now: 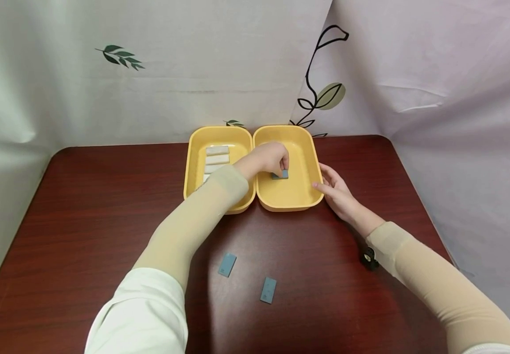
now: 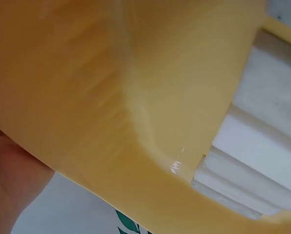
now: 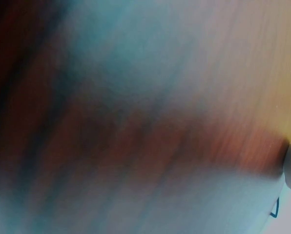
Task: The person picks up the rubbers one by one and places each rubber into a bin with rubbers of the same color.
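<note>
My left hand (image 1: 272, 156) reaches into the right yellow box (image 1: 296, 196). Its fingertips pinch a small blue rectangular tile (image 1: 285, 174) at the box floor, and the fingers cover part of it. From outside, my right hand (image 1: 336, 191) grips that box's right wall, thumb over the rim. The left yellow box (image 1: 187, 167) stands against it with several white tiles (image 1: 217, 159) laid in a column, partly hidden by my left forearm. In the left wrist view, white tiles (image 2: 258, 126) show beyond a yellow wall. The right wrist view is mostly blurred.
Two more blue tiles, one to the left (image 1: 227, 264) and one to the right (image 1: 268, 290), lie on the dark red-brown table (image 1: 325, 295) in front of the boxes. A small black object (image 1: 369, 258) shows beside my right forearm. A patterned pale curtain (image 1: 193, 59) hangs behind the table.
</note>
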`<state>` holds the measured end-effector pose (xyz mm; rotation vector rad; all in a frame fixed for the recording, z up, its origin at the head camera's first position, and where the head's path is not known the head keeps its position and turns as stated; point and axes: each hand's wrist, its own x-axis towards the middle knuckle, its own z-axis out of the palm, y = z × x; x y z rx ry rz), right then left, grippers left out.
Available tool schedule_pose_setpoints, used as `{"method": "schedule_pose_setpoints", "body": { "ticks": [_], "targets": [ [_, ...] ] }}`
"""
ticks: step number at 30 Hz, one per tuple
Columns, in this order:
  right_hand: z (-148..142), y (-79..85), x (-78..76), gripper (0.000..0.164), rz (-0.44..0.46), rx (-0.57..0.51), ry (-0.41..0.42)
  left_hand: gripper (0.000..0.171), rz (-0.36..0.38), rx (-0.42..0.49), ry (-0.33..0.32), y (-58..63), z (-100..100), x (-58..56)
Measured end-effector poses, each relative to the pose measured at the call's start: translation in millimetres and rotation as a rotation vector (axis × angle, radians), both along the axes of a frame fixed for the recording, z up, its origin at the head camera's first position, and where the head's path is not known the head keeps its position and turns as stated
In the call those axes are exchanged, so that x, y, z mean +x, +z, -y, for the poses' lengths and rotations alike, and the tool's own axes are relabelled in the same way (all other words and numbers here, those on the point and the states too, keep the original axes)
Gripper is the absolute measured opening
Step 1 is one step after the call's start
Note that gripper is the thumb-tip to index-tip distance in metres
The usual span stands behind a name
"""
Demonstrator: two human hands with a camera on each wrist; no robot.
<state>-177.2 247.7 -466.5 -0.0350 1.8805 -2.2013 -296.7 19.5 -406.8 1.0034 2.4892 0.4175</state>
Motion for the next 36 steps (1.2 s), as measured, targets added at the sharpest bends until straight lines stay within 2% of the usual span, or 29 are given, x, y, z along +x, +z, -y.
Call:
{"method": "schedule_pose_setpoints", "body": {
  "ticks": [7, 36],
  "targets": [
    [0.5, 0.3, 0.2, 0.070, 0.002, -0.005, -0.002, 0.020, 0.013, -0.011, -0.011, -0.9, 0.2, 1.0],
    [0.2, 1.0, 0.7, 0.069, 0.007, 0.006, 0.002, 0.019, -0.017, 0.019, -0.011, -5.9, 1.6, 1.1]
  ]
}}
